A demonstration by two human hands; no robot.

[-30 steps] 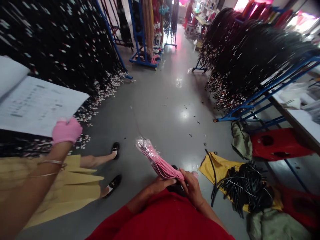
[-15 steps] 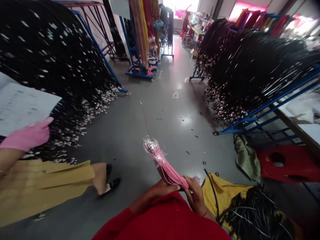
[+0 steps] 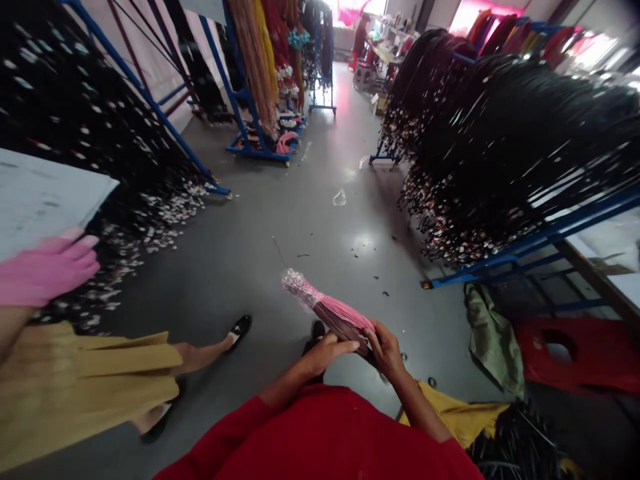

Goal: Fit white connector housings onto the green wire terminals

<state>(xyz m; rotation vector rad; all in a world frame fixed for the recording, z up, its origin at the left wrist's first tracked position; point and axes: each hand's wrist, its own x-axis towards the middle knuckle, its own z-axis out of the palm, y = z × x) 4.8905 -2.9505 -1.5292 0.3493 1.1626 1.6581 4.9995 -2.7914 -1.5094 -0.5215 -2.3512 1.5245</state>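
A bundle of thin pink and dark brown wires (image 3: 345, 315) lies across both my hands in front of my red top. Clear plastic wrap (image 3: 301, 288) covers its far end, and one loose wire (image 3: 278, 250) sticks out beyond it. My left hand (image 3: 325, 353) is closed around the underside of the bundle, thumb laid along the brown wires. Closer to the near end, my right hand (image 3: 385, 347) grips the bundle from the right side. The wires hide parts of the fingers on both hands.
At left a person in a yellow skirt (image 3: 115, 373) holds a white sheet (image 3: 45, 193) with a pink-gloved hand (image 3: 47, 270). Racks of black cables (image 3: 520, 133) stand on both sides of the grey floor. A red stool (image 3: 575, 353) and yellow cloth (image 3: 450, 413) are at right.
The bundle has rolled in my hands, so more brown wires show. My view has moved forward along the aisle. The person at left has taken a step.
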